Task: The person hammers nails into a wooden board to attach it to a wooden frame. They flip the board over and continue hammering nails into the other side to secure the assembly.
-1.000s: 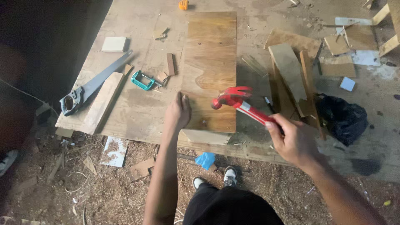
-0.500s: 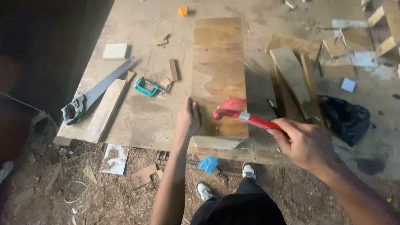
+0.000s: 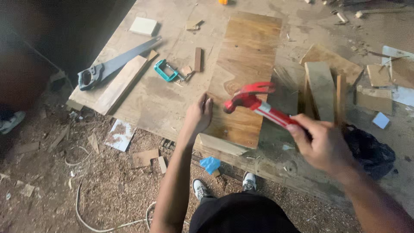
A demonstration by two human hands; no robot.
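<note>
A long brown wooden board (image 3: 243,69) lies lengthwise on a plywood worktable (image 3: 164,99). My left hand (image 3: 199,115) rests at the board's near left edge, fingers pinched as if on a small nail that is too small to make out. My right hand (image 3: 321,144) grips the handle of a red claw hammer (image 3: 252,101). The hammer's head hovers just above the board, close to the right of my left fingers.
A handsaw (image 3: 114,64), a plank (image 3: 123,84), a teal clamp (image 3: 166,70) and small wood blocks (image 3: 198,59) lie left of the board. Stacked wood offcuts (image 3: 321,88) and a black bag (image 3: 366,151) sit on the right. Sawdust, scraps and a cord cover the ground.
The hammer head has swung from a little right of my left hand to close beside its fingers. The view has shifted slightly; my left hand stays at the board's edge.
</note>
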